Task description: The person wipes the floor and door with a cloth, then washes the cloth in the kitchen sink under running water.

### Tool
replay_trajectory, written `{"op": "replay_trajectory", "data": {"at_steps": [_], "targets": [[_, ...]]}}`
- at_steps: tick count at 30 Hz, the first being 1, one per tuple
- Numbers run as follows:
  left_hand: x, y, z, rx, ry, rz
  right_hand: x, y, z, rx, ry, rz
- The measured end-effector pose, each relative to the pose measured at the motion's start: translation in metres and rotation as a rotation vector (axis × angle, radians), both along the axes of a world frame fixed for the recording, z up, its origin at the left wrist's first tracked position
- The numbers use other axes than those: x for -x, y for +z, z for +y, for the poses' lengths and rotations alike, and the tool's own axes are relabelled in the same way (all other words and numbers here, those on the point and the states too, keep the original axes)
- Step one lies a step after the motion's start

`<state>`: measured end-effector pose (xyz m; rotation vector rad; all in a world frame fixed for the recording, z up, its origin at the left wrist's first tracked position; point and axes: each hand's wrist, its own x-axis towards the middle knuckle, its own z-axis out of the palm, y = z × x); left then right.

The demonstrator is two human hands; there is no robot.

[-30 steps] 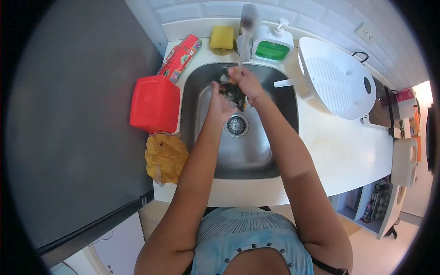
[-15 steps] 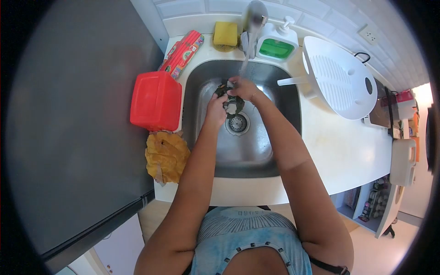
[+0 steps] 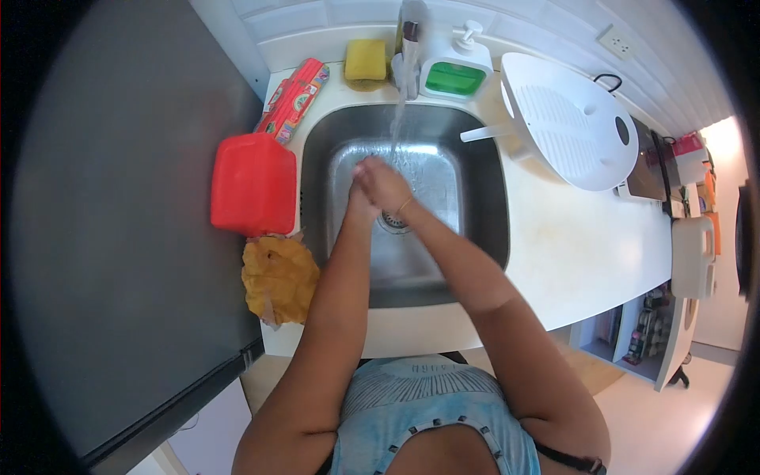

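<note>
Over the stainless steel sink (image 3: 412,273), my left hand (image 3: 361,199) and my right hand (image 3: 385,187) are closed tightly together, fingers wrapped and slightly blurred. The crumpled dark cloth with pale patches held half a second ago is hidden inside their grip, and it does not show anywhere in the basin. Water (image 3: 398,123) runs from the faucet (image 3: 410,51), falling just beyond and to the right of my hands. Below them, the drain strainer (image 3: 394,223) is partly covered by my right wrist.
Left of the sink are a red container (image 3: 253,184), a red-pink packet (image 3: 293,101) and a crumpled yellow cloth (image 3: 279,279). Behind it stand a yellow sponge (image 3: 366,60) and a soap dispenser (image 3: 457,71). A white rack (image 3: 570,123) with a protruding spout is on the right.
My hands have come together and closed over the dark cloth, which showed between them before. They sit slightly lower and left, out of the water stream; the view has shifted a little.
</note>
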<state>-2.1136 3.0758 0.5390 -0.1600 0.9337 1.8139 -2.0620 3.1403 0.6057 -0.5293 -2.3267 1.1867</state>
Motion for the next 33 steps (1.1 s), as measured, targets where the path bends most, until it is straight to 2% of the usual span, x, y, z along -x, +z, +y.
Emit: {"op": "replay_trajectory", "data": {"at_steps": [1, 2, 4, 5, 6, 8, 10, 11, 12, 13, 15, 16, 18, 19, 21, 22, 24, 25, 26, 27, 29, 30, 31, 32, 33], "targets": [[-0.005, -0.012, -0.002, -0.488, -0.047, 0.04, 0.012, 0.0, -0.008, 0.025, 0.203, -0.543], [-0.008, -0.022, -0.003, -0.976, -0.093, 0.079, 0.008, 0.001, -0.005, 0.045, 0.3, -0.722], [-0.009, -0.033, 0.003, -0.992, -0.147, -0.037, -0.001, 0.014, -0.003, 0.048, 0.543, -1.075], [-0.025, 0.021, -0.004, -0.431, -0.093, -0.01, -0.015, 0.02, -0.014, -0.022, 0.091, -0.77], [-0.036, 0.055, -0.009, 0.131, -0.035, 0.016, -0.027, 0.022, -0.02, -0.085, -0.345, -0.444], [-0.04, 0.07, -0.005, 0.166, -0.043, -0.002, -0.034, 0.016, -0.008, -0.018, -0.427, -0.34], [-0.029, 0.052, -0.008, 0.201, -0.055, -0.023, -0.038, 0.016, -0.013, -0.06, -0.253, -0.469], [-0.011, 0.017, -0.012, 0.068, -0.097, -0.074, -0.043, 0.023, -0.029, -0.105, -0.175, -0.328], [-0.003, -0.004, -0.014, -0.064, -0.137, -0.127, -0.046, 0.022, -0.031, -0.109, -0.175, -0.331], [-0.007, 0.018, -0.013, -0.066, -0.135, -0.13, -0.048, 0.018, -0.032, -0.055, -0.225, -0.336], [-0.016, 0.051, -0.013, 0.291, -0.206, 0.135, -0.055, 0.023, -0.026, 0.148, -0.33, -0.391], [-0.01, 0.047, -0.013, 0.288, -0.206, 0.137, -0.054, 0.018, -0.018, 0.146, -0.33, -0.389], [0.001, 0.044, -0.014, 0.342, -0.327, 0.465, -0.052, 0.007, -0.005, 0.188, -0.386, -0.335], [0.0, 0.047, -0.011, 0.339, -0.329, 0.465, -0.048, 0.01, 0.006, 0.348, -0.3, -0.418], [-0.004, 0.054, -0.008, 0.714, -0.188, 0.685, -0.039, 0.015, 0.015, 0.345, -0.24, -0.433], [-0.002, 0.06, -0.008, 0.714, -0.189, 0.686, -0.033, 0.019, 0.016, 0.34, -0.177, -0.446], [0.006, 0.072, -0.012, 0.271, -0.213, 0.099, -0.022, 0.015, 0.02, 0.267, -0.163, -0.45], [0.009, 0.073, -0.011, 0.153, -0.185, -0.086, -0.016, 0.005, 0.025, 0.402, -0.021, -0.37], [0.012, 0.075, -0.01, 0.156, -0.18, -0.087, -0.01, -0.005, 0.03, 0.535, 0.123, -0.288], [0.016, 0.071, -0.007, 0.164, -0.128, -0.115, -0.007, 0.007, 0.031, 0.663, 0.123, -0.265], [0.032, 0.04, 0.004, 0.171, -0.078, -0.146, 0.001, 0.022, 0.043, 0.733, 0.095, -0.307], [0.045, 0.003, 0.012, 0.094, -0.089, -0.129, 0.003, 0.03, 0.048, 0.803, 0.064, -0.347], [0.051, -0.018, 0.015, 0.016, -0.098, -0.11, 0.004, 0.041, 0.051, 0.792, 0.118, -0.331], [0.05, -0.015, 0.014, 0.016, -0.096, -0.113, 0.004, 0.05, 0.051, 0.792, 0.119, -0.334], [0.047, -0.005, 0.011, 0.08, -0.143, 0.019, 0.005, 0.057, 0.05, 0.693, 0.096, -0.358]]}}
